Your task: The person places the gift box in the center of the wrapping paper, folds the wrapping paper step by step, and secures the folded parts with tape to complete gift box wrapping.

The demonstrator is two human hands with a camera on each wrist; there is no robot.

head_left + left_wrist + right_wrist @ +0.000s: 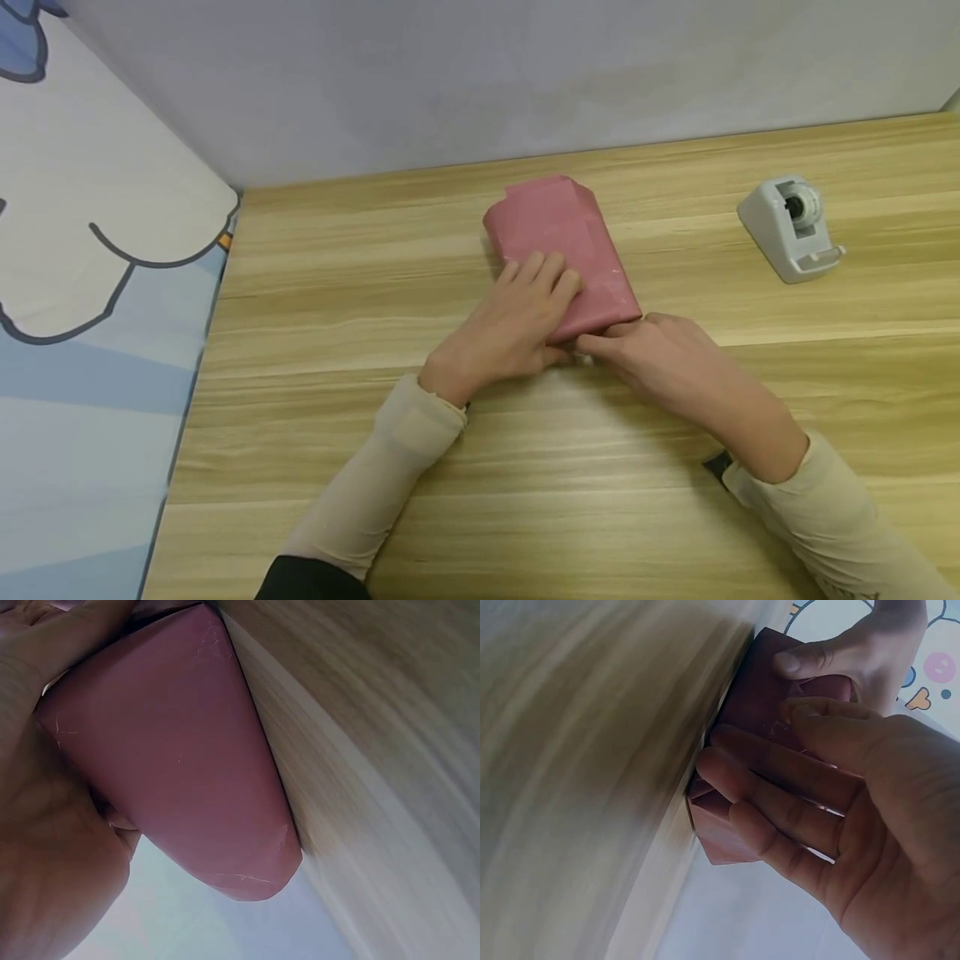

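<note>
A package in pink wrapping paper [558, 221] lies on the wooden table, its near end toward me. My left hand [517, 321] grips it, with bent fingers across the top and the thumb against the near end. The left wrist view shows a smooth pink side of the package [180, 757] beside that hand. At the near end, my right hand [667, 358] pinches the paper between thumb and index finger. In the right wrist view its other fingers [772, 799] reach toward the package's lower edge, where a folded flap shows. The fingertips partly hide the fold.
A grey tape dispenser [791, 229] with a roll in it stands on the table [360, 275] to the right of the package. Behind the table rises a pale wall [525, 75]. A cartoon-patterned sheet [97, 400] borders the left edge.
</note>
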